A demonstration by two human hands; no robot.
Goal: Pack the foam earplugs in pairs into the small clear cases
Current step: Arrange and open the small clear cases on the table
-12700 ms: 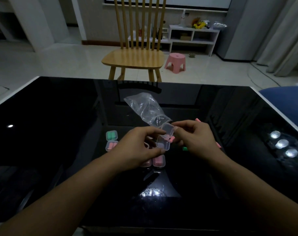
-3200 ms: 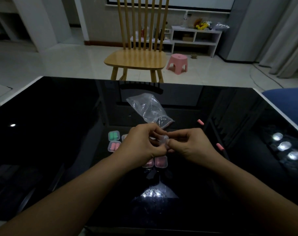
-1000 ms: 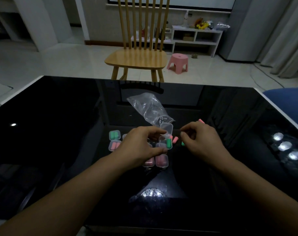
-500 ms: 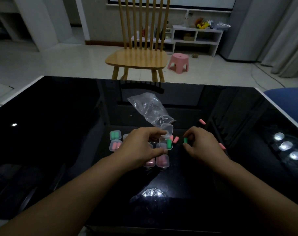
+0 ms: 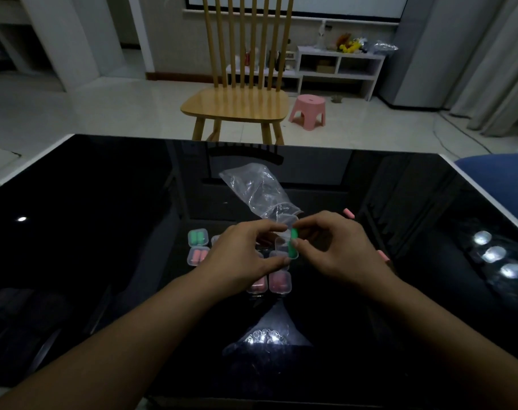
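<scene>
Just this side of the crumpled plastic bag [image 5: 259,190], her left hand [image 5: 243,258] grips an open case [image 5: 281,247] while her right hand [image 5: 337,247] pinches a green earplug [image 5: 294,237] above it, four filled cases [image 5: 198,237] nearby, two pink plugs [image 5: 349,213] loose.

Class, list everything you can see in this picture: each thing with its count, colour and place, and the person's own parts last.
Table: one, glossy black, foreground.
Plastic bag: one, clear, table centre.
Open case: one, clear, held in left hand.
Green earplug: one, pinched over the open case.
Packed cases: green pair, pink pair, two pink nearer; others hidden.
Loose pink earplugs: two seen, and, right of hands.
Chair: one, wooden, beyond table.
Stool: one, pink, floor.
Shelf: white, back wall.
Left hand: holds case.
Right hand: pinches earplug.
</scene>
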